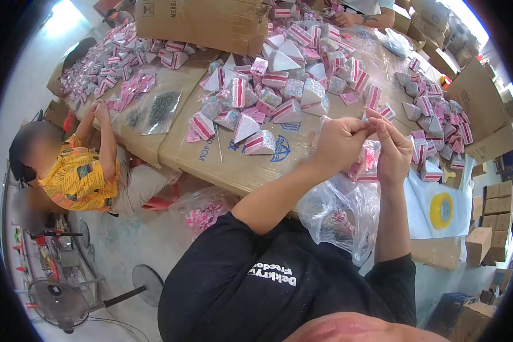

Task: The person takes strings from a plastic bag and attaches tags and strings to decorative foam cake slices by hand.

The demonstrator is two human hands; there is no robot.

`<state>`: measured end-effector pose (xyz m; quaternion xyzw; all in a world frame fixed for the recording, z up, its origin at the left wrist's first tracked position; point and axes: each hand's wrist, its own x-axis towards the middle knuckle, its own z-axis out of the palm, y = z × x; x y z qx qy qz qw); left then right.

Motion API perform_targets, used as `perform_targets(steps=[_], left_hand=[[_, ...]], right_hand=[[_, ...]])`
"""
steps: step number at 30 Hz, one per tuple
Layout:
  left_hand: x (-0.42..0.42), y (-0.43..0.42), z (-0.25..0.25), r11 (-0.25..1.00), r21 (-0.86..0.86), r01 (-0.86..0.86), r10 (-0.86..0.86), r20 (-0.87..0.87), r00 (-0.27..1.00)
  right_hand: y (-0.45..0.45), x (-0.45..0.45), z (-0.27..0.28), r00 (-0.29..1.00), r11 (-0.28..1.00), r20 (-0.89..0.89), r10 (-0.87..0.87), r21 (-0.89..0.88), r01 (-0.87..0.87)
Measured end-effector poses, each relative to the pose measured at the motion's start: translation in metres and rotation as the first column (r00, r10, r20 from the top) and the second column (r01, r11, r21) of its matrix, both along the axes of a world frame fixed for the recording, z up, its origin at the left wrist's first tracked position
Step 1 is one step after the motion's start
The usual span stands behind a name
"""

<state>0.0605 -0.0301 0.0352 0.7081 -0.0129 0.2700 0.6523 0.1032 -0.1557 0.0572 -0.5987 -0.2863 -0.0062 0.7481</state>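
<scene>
My left hand (342, 142) and my right hand (394, 149) meet above the table's near edge, fingertips pinched together. Whatever small thing lies between them is too small to make out. Just under the hands is a pink-and-white wrapped piece (366, 161), partly hidden by my fingers; I cannot tell whether it hangs from them. Left of my hands, a large heap of cake-slice-shaped pieces (260, 142) with red stripes and speckled sides covers the cardboard. Pink tags (259, 66) lie among them. A clear plastic bag (339, 214) hangs below my wrists.
To the right are another pile of slices (424, 105), an open carton (479, 108) and a yellow tape roll (441, 210). A big cardboard box (202, 25) stands at the back. On the left, a person in a yellow shirt (80, 176) works beside a bag of dark small parts (162, 108).
</scene>
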Motion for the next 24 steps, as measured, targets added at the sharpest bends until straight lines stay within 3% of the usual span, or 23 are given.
perform_targets(steps=[3, 5, 7, 9, 13, 19, 24], left_hand=[[-0.003, 0.0, -0.003, 0.999, -0.05, -0.006, 0.01, 0.079, 0.997], [-0.005, 0.0, -0.003, 0.989, -0.114, 0.095, -0.104, -0.084, 0.991], [-0.005, -0.002, -0.002, 0.984, -0.145, 0.1, -0.107, -0.039, 0.993], [-0.008, 0.0, 0.001, 0.956, -0.241, 0.166, -0.195, -0.102, 0.976], [-0.003, 0.002, -0.008, 0.99, -0.06, 0.129, -0.126, 0.047, 0.991], [-0.009, 0.006, -0.013, 0.959, -0.207, 0.196, -0.21, -0.051, 0.976], [-0.01, 0.004, -0.012, 0.957, -0.214, 0.193, -0.214, -0.079, 0.974]], right_hand=[[-0.003, 0.001, -0.007, 1.0, 1.0, -0.006, -0.003, -0.002, 0.003], [-0.002, -0.001, -0.011, 0.998, 1.0, -0.054, 0.026, 0.01, -0.025], [-0.001, -0.003, -0.013, 0.993, 0.998, -0.107, 0.049, 0.052, -0.044], [-0.001, -0.002, -0.013, 0.991, 0.995, -0.113, 0.076, 0.075, -0.068], [-0.001, -0.007, 0.001, 0.987, 0.998, -0.143, 0.069, -0.001, -0.069], [-0.021, -0.006, -0.006, 0.991, 0.986, -0.132, 0.005, -0.165, -0.027], [-0.038, -0.003, -0.013, 0.995, 0.986, -0.086, -0.042, -0.164, 0.028]])
